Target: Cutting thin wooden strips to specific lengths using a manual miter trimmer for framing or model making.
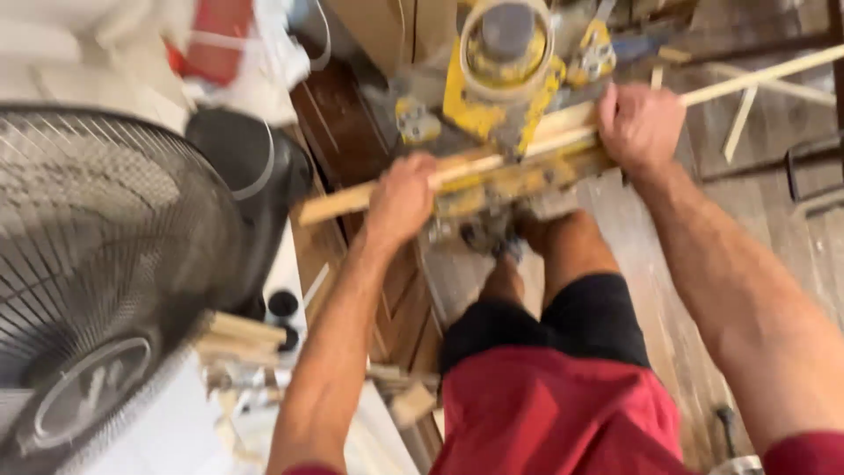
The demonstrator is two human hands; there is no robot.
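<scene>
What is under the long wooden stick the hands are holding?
The stick lies across a yellow saw, gripped by the left hand and right hand. Below are the wood floor and the person's knees. The saw's base is mostly covered and blurred.

Person: 2 bare forearms, no gloves, no watch. Left hand [401,198] & right hand [640,125] bare, no rings visible. Red short sleeves at the frame's bottom edge, red shirt front w/ black shorts below. Knees bare.

Motion blur smears the yellow saw [501,88]; the wooden strip [756,79] runs off frame.
</scene>
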